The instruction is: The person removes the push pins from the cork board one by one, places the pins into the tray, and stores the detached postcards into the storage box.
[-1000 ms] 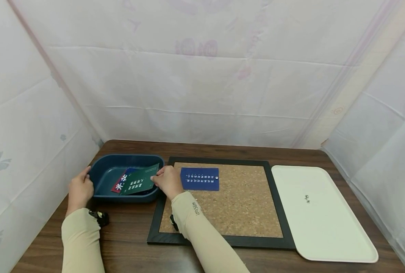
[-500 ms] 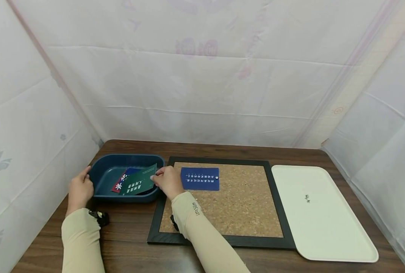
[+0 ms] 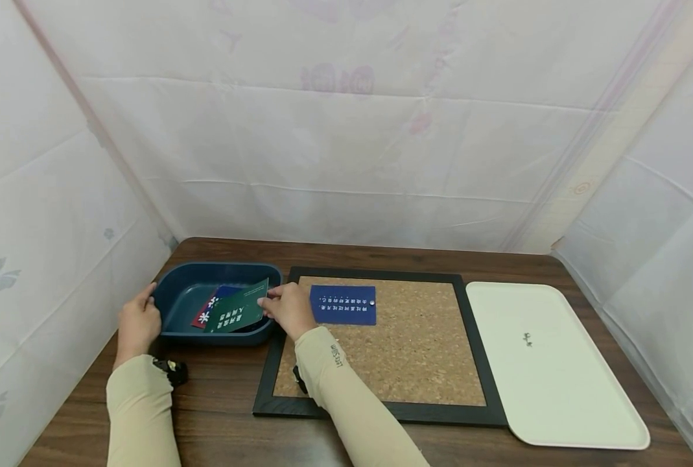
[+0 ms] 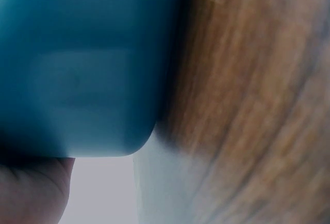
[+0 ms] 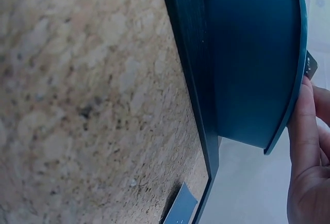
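Note:
At the left of the table, a dark blue plastic basin (image 3: 174, 311) holds several printed cards. My left hand (image 3: 138, 324) grips its left rim; the left wrist view has the basin's outer side (image 4: 87, 74) filling the upper left. Inside, a green card with white writing (image 3: 238, 310) lies tilted over a red card (image 3: 202, 314) and a blue card (image 3: 225, 292). My right hand (image 3: 290, 311) reaches over the right rim and pinches the green card's right edge. In the right wrist view, only a corner of that card (image 5: 310, 65) shows beyond the rim.
A black-framed cork board (image 3: 404, 363) lies right of the basin, under my right forearm. A blue card with white writing (image 3: 343, 305) is on its upper left, with a round pin (image 3: 372, 303) at one end. Further right lies a white tray (image 3: 562, 383). White sheeting (image 3: 346, 149) surrounds the table.
Between the earliest frame and the middle one, the green card's upper right corner shifted slightly left. Both hands have stayed nearly in place.

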Action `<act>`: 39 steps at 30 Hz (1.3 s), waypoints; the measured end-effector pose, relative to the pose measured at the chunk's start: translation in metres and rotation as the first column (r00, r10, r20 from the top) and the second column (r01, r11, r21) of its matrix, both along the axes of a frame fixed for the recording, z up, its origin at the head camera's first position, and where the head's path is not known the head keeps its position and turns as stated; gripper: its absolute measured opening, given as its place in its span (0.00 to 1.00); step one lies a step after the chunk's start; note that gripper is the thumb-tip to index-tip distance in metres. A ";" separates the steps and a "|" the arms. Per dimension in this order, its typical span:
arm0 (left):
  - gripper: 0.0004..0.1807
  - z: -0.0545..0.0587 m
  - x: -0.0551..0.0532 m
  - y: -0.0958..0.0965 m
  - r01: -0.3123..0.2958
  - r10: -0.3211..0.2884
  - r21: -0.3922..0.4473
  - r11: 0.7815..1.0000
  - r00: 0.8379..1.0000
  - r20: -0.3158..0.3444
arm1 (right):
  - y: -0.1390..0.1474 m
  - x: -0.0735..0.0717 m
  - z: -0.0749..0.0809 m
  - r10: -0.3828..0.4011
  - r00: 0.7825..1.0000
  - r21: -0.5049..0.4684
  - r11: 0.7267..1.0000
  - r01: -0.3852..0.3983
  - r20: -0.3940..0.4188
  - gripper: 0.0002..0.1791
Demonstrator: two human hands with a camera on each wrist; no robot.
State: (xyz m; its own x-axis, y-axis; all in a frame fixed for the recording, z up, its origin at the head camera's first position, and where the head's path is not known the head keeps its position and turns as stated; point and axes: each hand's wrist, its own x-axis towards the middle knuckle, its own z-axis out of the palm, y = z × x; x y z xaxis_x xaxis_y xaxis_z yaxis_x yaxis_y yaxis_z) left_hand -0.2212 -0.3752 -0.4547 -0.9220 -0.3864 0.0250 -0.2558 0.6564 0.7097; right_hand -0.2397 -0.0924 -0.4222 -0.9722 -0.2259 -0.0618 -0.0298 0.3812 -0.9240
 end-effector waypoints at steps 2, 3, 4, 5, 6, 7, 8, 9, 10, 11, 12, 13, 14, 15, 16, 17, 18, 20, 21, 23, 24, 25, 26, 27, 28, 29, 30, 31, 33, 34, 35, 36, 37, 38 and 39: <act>0.27 0.000 0.000 0.000 0.000 0.000 0.001 1.000 1.000 -0.003 | 0.000 0.000 0.000 -0.001 1.000 -0.005 1.000 0.001 0.003 0.17; 0.27 0.000 0.000 0.000 -0.001 0.001 0.000 1.000 1.000 -0.003 | 0.000 0.000 0.000 0.000 1.000 -0.007 1.000 0.001 0.003 0.17; 0.27 0.000 0.000 0.000 -0.002 0.002 -0.001 1.000 1.000 -0.003 | 0.000 0.000 0.000 0.000 1.000 -0.007 1.000 0.000 0.002 0.16; 0.27 0.000 0.000 0.000 -0.004 0.004 0.000 1.000 1.000 -0.002 | 0.000 0.001 0.000 0.000 1.000 -0.007 1.000 0.000 0.001 0.16; 0.27 0.000 0.000 0.000 -0.004 0.004 -0.001 1.000 1.000 -0.001 | 0.000 0.001 0.000 0.002 1.000 -0.005 1.000 -0.002 -0.001 0.16; 0.27 0.000 0.000 0.001 -0.005 0.005 0.000 1.000 1.000 0.000 | 0.000 0.001 0.000 0.003 1.000 -0.001 1.000 -0.003 -0.005 0.15; 0.27 0.000 0.000 0.001 -0.006 0.006 -0.003 1.000 1.000 0.001 | 0.001 0.001 0.000 0.005 1.000 0.005 1.000 -0.005 -0.012 0.14; 0.27 0.000 0.000 0.001 -0.008 0.008 -0.001 1.000 1.000 0.001 | 0.001 0.001 0.000 0.007 1.000 0.011 1.000 -0.006 -0.019 0.14; 0.27 0.000 0.000 0.002 -0.008 0.008 -0.002 1.000 1.000 0.001 | 0.001 0.001 0.000 0.008 1.000 0.021 1.000 -0.007 -0.026 0.13; 0.27 0.000 0.000 0.002 -0.009 0.009 -0.001 1.000 1.000 0.001 | 0.001 0.001 0.000 0.009 0.999 0.027 1.000 -0.008 -0.031 0.12; 0.27 0.000 -0.001 0.002 -0.009 0.009 -0.001 1.000 1.000 0.001 | 0.001 0.001 0.000 0.011 0.999 0.034 0.999 -0.009 -0.037 0.11; 0.27 0.000 0.000 0.002 -0.010 0.010 0.003 1.000 1.000 0.003 | 0.001 0.001 0.000 0.011 0.999 0.042 0.999 -0.009 -0.041 0.10; 0.27 0.001 0.000 0.003 -0.009 0.009 0.006 1.000 1.000 0.004 | 0.000 0.001 0.000 0.010 0.999 0.048 0.999 -0.008 -0.042 0.10; 0.27 0.001 0.000 0.003 -0.010 0.010 0.010 1.000 1.000 0.005 | 0.000 0.001 0.000 0.009 0.999 0.053 0.999 -0.007 -0.041 0.09; 0.27 0.001 0.000 0.003 -0.007 0.007 0.008 1.000 1.000 0.007 | 0.000 0.001 0.000 0.008 0.999 0.060 0.998 -0.005 -0.040 0.09; 0.27 0.001 0.000 0.003 -0.007 0.007 0.011 1.000 1.000 0.008 | -0.001 0.001 0.001 0.007 0.999 0.065 0.998 -0.004 -0.038 0.09; 0.27 0.001 0.000 0.003 -0.007 0.007 0.011 1.000 1.000 0.009 | -0.001 0.001 0.001 0.007 0.999 0.077 0.997 -0.004 -0.038 0.10; 0.27 0.001 0.000 0.003 -0.006 0.006 0.007 1.000 1.000 0.006 | -0.002 0.002 0.002 0.005 0.999 0.100 0.995 -0.001 -0.041 0.11; 0.27 0.001 0.000 0.003 -0.005 0.005 0.005 1.000 1.000 0.005 | -0.002 0.002 0.003 0.004 0.999 0.111 0.994 0.001 -0.043 0.12; 0.27 0.001 0.000 0.003 -0.005 0.005 0.002 1.000 1.000 0.003 | -0.003 0.002 0.004 0.004 0.999 0.131 0.991 0.002 -0.050 0.14; 0.27 0.001 0.000 0.003 -0.005 0.005 0.000 1.000 1.000 0.003 | -0.003 0.002 0.004 0.006 0.998 0.139 0.990 0.002 -0.055 0.14; 0.27 0.001 -0.001 0.003 -0.005 0.005 -0.001 1.000 1.000 0.002 | -0.003 0.002 0.004 0.007 0.998 0.142 0.990 0.002 -0.059 0.14; 0.27 0.001 -0.001 0.003 -0.004 0.004 -0.003 1.000 1.000 0.003 | -0.003 0.002 0.004 0.009 0.998 0.143 0.990 0.000 -0.062 0.14; 0.27 0.001 -0.001 0.003 -0.005 0.005 -0.004 1.000 1.000 0.002 | -0.003 0.002 0.004 0.012 0.998 0.141 0.990 -0.003 -0.063 0.14; 0.27 0.001 -0.001 0.003 -0.005 0.005 -0.008 1.000 1.000 0.001 | -0.003 0.002 0.003 0.017 0.998 0.139 0.990 -0.008 -0.065 0.13; 0.27 0.001 -0.001 0.003 -0.006 0.006 -0.011 1.000 1.000 0.001 | -0.003 0.003 0.003 0.023 0.998 0.138 0.990 -0.013 -0.066 0.13; 0.27 0.001 -0.001 0.003 -0.007 0.007 -0.015 1.000 1.000 0.002 | -0.003 0.003 0.003 0.028 0.997 0.133 0.991 -0.019 -0.065 0.12; 0.27 0.001 -0.001 0.003 -0.008 0.008 -0.017 1.000 1.000 0.002 | -0.003 0.003 0.002 0.032 0.997 0.130 0.991 -0.023 -0.065 0.12; 0.27 0.001 -0.001 0.003 -0.009 0.009 -0.025 1.000 1.000 0.003 | -0.003 0.003 0.002 0.037 0.997 0.126 0.992 -0.029 -0.064 0.10; 0.27 0.001 -0.001 0.002 -0.009 0.009 -0.027 1.000 1.000 0.005 | -0.003 0.003 0.001 0.038 0.997 0.125 0.992 -0.030 -0.067 0.09; 0.27 0.001 -0.001 0.002 -0.009 0.010 -0.027 1.000 1.000 0.006 | -0.003 0.003 0.001 0.039 0.997 0.125 0.992 -0.030 -0.067 0.09; 0.27 0.001 -0.001 0.002 -0.009 0.010 -0.029 1.000 1.000 0.007 | -0.003 0.003 0.001 0.039 0.997 0.121 0.992 -0.030 -0.067 0.08; 0.27 0.001 -0.001 0.001 -0.009 0.009 -0.028 1.000 1.000 0.007 | -0.003 0.003 0.001 0.037 0.997 0.116 0.993 -0.029 -0.065 0.08; 0.27 0.001 -0.002 0.001 -0.009 0.010 -0.029 1.000 1.000 0.007 | -0.003 0.003 0.000 0.036 0.997 0.107 0.994 -0.030 -0.061 0.08; 0.27 0.001 -0.002 0.001 -0.010 0.010 -0.031 0.999 1.000 0.006 | -0.002 0.003 0.000 0.036 0.998 0.095 0.995 -0.030 -0.056 0.07</act>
State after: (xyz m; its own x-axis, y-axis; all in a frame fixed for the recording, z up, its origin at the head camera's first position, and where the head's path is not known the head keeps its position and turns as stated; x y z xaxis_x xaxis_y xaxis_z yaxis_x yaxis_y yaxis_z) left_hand -0.2229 -0.3741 -0.4537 -0.9182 -0.3949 0.0313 -0.2669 0.6752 0.6877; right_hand -0.2370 -0.0949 -0.4219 -0.9669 -0.2536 -0.0288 -0.0956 0.4646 -0.8803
